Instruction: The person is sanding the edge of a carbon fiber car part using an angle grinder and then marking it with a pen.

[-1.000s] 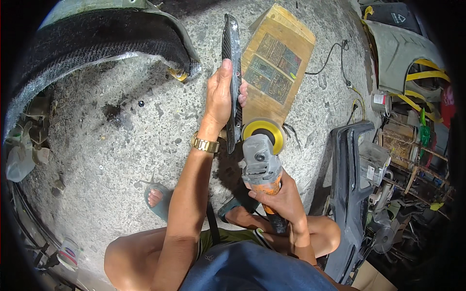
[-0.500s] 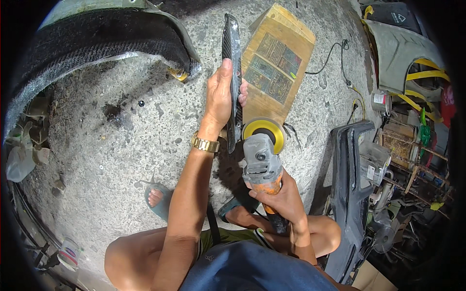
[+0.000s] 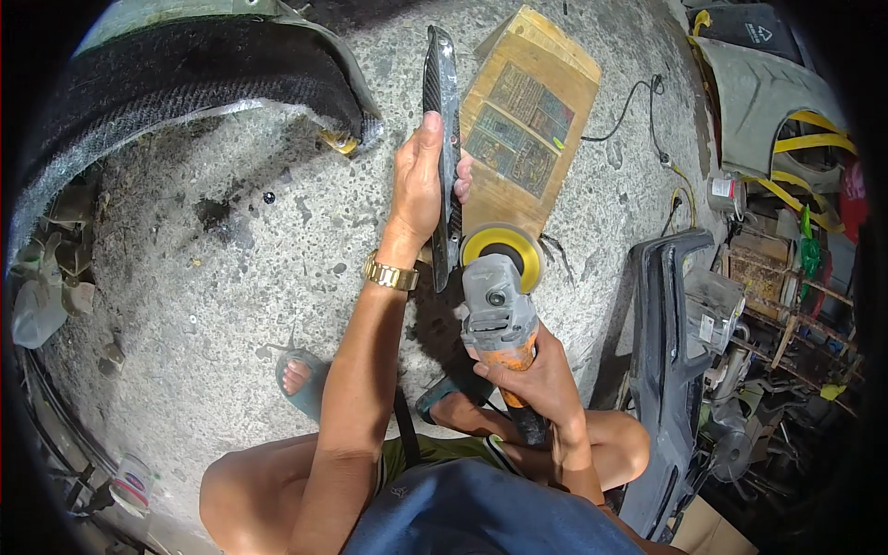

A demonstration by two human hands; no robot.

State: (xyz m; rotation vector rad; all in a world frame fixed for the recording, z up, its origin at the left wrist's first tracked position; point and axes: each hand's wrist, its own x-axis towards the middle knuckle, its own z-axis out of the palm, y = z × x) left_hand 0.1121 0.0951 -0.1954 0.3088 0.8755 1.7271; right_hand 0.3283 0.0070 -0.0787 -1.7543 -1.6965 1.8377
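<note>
Fingers of a left hand (image 3: 421,190) clamp a carbon-weave strip (image 3: 450,153); below them, the right hand's (image 3: 539,377) wrap an angle grinder (image 3: 499,301) with yellow disc (image 3: 502,239).

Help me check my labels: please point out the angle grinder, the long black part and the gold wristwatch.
Angle grinder (image 3: 500,322), head view: on its grey housing.
Long black part (image 3: 450,168), head view: on its middle stretch.
Gold wristwatch (image 3: 392,276), head view: on its band.

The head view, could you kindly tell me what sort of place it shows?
Probably a vehicle-body workshop, judging by the angle grinder, the grey fender-like panel and the stained concrete floor.
</note>
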